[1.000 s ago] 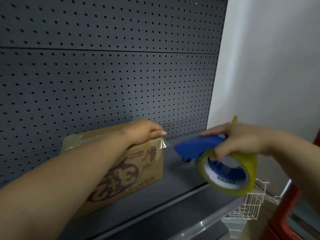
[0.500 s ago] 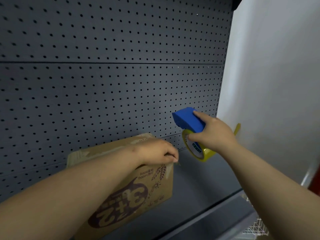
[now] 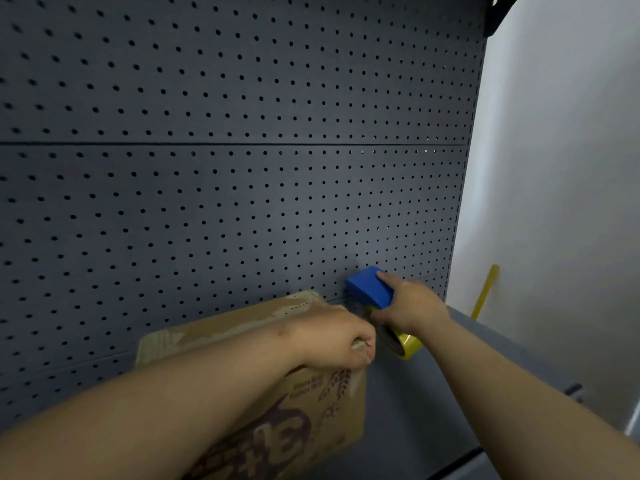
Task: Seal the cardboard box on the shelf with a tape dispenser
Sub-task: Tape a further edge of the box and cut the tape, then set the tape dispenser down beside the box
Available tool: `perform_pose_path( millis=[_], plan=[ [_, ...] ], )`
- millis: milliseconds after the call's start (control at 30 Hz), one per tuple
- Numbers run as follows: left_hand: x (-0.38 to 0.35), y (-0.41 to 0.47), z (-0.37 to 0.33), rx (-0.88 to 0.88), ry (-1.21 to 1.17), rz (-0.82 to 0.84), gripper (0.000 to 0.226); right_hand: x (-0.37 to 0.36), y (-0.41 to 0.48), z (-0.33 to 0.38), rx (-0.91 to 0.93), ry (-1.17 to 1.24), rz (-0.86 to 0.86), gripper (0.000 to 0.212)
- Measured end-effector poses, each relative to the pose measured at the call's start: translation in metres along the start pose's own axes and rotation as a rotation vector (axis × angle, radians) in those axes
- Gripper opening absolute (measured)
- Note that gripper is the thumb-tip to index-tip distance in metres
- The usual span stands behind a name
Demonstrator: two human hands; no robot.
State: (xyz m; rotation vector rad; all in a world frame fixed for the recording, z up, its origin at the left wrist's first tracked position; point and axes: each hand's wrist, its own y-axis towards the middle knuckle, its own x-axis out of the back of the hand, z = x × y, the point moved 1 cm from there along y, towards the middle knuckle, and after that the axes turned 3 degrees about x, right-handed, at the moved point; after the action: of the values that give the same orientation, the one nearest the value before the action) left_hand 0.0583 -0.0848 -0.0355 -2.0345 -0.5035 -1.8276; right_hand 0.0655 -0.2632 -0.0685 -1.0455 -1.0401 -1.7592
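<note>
Three things could go wrong from here, biggest first.

1. The box (image 3: 242,341) sits on the shelf (image 3: 433,410), left of centre and close to the pegboard (image 3: 242,168). If the tape is pulled hard to the right, I'd expect the box to slide or twist, since only the left hand (image 3: 336,341) pins it. That hand is curled shut on the box's top right edge, seemingly pinching a tape end, though I can't make the tape out.

2. The dispenser (image 3: 372,292) is just right of the box, by the far top corner, gripped in the right hand (image 3: 412,303), which is closed round the blue body with the yellow roll (image 3: 403,342) below. It looks close to the pegboard, so a knock there could throw the line off the seam.

3. The hands are nearly touching. Any slack between them could let the tape fold onto itself.
</note>
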Motion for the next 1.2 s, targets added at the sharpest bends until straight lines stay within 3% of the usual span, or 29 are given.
perform_pose_path(
  millis=[267,400,567,767,800,900,933,1033,1067,1133,1200],
  plan=[
    [0.002,0.001,-0.007,0.127,0.076,0.132,0.020,-0.027,0.021,-0.034,0.115,-0.126,0.254,0.089],
    [0.001,-0.001,-0.006,0.148,0.090,0.179,0.022,-0.019,0.031,-0.053,0.133,-0.037,0.380,0.091],
    [0.000,-0.003,-0.011,0.152,0.148,0.160,0.023,-0.012,0.013,-0.072,0.438,-0.601,0.221,0.083],
    [0.001,-0.004,-0.015,0.175,0.203,0.155,0.026,-0.044,-0.011,-0.094,0.629,-0.622,0.125,0.086],
    [0.001,-0.004,-0.016,0.183,0.206,0.151,0.027,-0.052,-0.013,-0.094,0.634,-0.572,0.092,0.082],
    [0.002,-0.006,-0.019,0.222,0.193,0.126,0.035,-0.056,-0.020,-0.082,0.598,-0.481,0.207,0.061],
    [0.003,-0.008,-0.020,0.232,0.216,0.107,0.041,-0.049,-0.017,-0.078,0.587,-0.450,0.263,0.065],
    [0.006,-0.023,-0.018,0.240,0.407,-0.088,0.057,-0.023,-0.013,-0.053,0.568,-0.256,0.215,0.087],
    [0.008,-0.032,-0.017,0.272,0.421,-0.198,0.062,-0.015,-0.012,-0.038,0.518,-0.111,0.180,0.079],
    [0.014,-0.059,-0.011,0.437,0.312,-0.405,0.068,-0.003,-0.014,-0.004,0.349,0.403,0.136,0.059],
    [0.019,-0.093,0.005,0.705,0.177,-0.572,0.073,0.003,-0.021,0.032,0.083,0.941,0.324,0.063]
  ],
)
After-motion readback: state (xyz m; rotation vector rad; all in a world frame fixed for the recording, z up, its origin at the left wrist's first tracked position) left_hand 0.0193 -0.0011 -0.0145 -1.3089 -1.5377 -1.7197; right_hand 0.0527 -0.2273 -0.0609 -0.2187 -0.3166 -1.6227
